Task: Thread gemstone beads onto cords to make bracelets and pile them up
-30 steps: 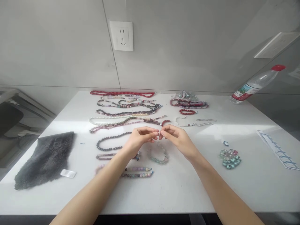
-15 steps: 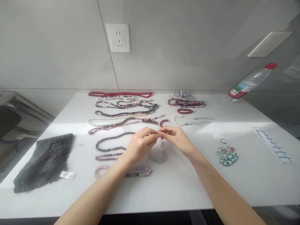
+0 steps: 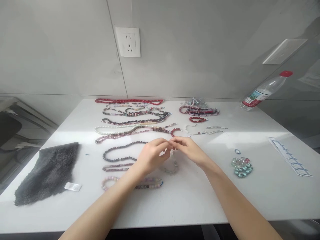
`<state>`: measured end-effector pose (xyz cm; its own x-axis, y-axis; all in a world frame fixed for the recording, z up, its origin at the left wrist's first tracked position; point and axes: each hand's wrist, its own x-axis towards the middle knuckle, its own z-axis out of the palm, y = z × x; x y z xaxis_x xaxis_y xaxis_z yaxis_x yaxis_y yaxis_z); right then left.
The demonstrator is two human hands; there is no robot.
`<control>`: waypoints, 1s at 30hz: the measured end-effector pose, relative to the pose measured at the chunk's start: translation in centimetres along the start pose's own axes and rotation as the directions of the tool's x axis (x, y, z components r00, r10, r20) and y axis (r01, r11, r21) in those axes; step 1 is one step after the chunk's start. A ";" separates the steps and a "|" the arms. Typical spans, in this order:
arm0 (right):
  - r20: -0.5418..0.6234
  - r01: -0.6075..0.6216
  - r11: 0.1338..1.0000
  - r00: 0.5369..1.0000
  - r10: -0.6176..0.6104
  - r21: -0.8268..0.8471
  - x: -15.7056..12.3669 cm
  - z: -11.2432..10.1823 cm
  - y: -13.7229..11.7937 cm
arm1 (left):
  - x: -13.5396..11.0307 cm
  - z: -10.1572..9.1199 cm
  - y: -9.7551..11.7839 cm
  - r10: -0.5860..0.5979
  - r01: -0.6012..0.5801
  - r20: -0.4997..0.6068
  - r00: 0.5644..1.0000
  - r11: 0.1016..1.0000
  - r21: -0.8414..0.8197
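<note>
My left hand and my right hand meet over the middle of the table, fingertips pinched together. From their fingertips hangs a strand of clear, pale beads, its lower part curving beneath my left hand. The pinched end of the strand is hidden by my fingers. Just beyond the fingertips lies a short red bead strand. To the left, partly behind my left hand, is a dark bead strand. Below it are a thin reddish tube-bead strand and a pastel bead strand, partly covered by my left forearm.
More bead strands lie in rows along the back of the white table. A dark furry cloth is at left, bracelets and a paper strip at right. A plastic bottle stands at the back right.
My hands stay together, with the fingers shifting slightly around the strand's end. The pale bead strand hangs a little differently. The whole view has tilted slightly.
</note>
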<state>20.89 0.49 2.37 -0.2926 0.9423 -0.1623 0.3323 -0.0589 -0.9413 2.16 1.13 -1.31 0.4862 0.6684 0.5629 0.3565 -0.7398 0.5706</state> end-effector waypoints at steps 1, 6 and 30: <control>-0.012 0.010 1.000 1.000 -0.011 -0.016 0.0 -0.1 0.0 | 0.1 0.1 0.0 -0.139 0.140 0.022 0.990 0.981 -0.135; 0.007 0.022 1.000 1.000 -0.021 -0.023 -0.1 -0.3 -0.3 | 0.8 -0.5 -0.1 -0.565 0.631 0.311 0.764 0.553 -0.545; -0.170 0.268 0.926 0.933 -0.318 -0.266 -0.3 1.2 -0.1 | 0.8 -1.0 -1.1 -0.633 0.632 0.484 0.605 0.011 -0.775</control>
<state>19.91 -0.19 2.15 -0.2267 0.9535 0.1986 0.4682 0.2855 -0.8362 1.34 2.58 -0.92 0.4541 0.8353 -0.3100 -0.3076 0.4736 0.8253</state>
